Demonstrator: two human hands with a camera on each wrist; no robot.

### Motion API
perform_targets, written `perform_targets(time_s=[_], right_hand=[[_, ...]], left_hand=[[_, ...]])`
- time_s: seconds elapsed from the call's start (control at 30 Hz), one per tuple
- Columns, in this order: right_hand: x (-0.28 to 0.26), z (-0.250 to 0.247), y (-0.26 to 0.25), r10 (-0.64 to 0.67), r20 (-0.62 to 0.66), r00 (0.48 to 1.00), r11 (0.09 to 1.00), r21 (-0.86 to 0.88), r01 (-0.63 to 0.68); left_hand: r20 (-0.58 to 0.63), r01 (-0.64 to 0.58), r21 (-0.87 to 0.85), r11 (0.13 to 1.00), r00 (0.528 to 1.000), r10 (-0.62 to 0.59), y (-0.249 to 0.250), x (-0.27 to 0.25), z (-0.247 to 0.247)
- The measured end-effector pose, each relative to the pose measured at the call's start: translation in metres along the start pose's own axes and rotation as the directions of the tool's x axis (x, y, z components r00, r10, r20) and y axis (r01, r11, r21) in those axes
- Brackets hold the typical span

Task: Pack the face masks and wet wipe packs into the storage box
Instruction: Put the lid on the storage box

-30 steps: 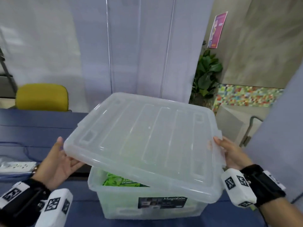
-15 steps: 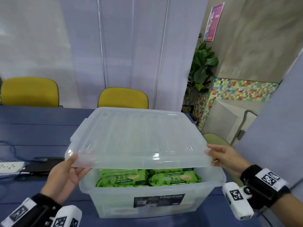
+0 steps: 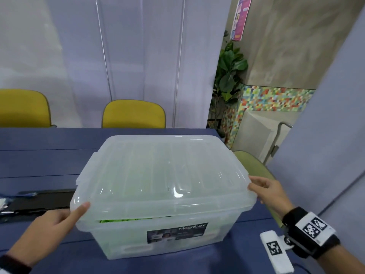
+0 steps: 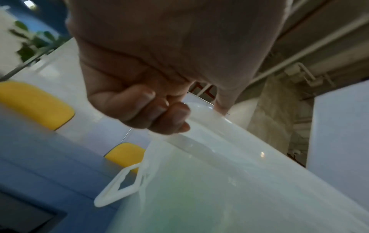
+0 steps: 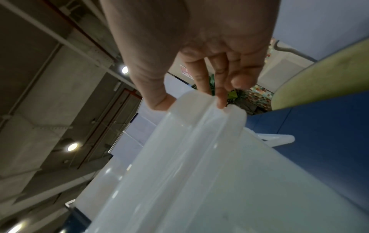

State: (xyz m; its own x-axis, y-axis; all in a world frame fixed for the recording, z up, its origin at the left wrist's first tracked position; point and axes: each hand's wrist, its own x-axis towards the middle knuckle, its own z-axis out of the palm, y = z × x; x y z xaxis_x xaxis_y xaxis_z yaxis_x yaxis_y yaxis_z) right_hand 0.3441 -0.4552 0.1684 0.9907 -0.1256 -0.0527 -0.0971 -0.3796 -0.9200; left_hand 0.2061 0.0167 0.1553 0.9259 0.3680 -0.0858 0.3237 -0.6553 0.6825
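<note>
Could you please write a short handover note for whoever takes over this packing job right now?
Left hand: grips the near-left corner of the lid, thumb on top, fingers curled under the rim.
Right hand: holds the lid's near-right corner, thumb above, fingers below.
Storage box stands on the blue table; green wet wipe packs show through its front wall. Face masks cannot be made out.
Done: packs inside, lid laid on the box.
Left: press the lid down; the side latch hangs unfastened, so it probably needs clipping.
</note>
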Motion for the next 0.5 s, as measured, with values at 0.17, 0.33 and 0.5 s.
perform_targets(time_s=[0.17,0.33,0.5], right_hand=[[-0.009,0.007,0.007,-0.056,-0.034,0.998,0.977,-0.208,0.048],[0.002,0.001,-0.001,-0.038,0.043,0.998,0.961,-0.273,0.048],[0.043,-0.008,-0.015,0.06,0.017,0.998,0.976,-0.21,-0.055]], left_hand=[[0.079,0.043,0.075,0.996,0.996,-0.049,-0.009,-0.017,0.009],[0.073,0.074,0.003,0.997,0.995,-0.074,-0.005,-0.014,0.004],[-0.099,0.01,0.208,0.978,0.995,0.011,-0.013,0.032,-0.015]])
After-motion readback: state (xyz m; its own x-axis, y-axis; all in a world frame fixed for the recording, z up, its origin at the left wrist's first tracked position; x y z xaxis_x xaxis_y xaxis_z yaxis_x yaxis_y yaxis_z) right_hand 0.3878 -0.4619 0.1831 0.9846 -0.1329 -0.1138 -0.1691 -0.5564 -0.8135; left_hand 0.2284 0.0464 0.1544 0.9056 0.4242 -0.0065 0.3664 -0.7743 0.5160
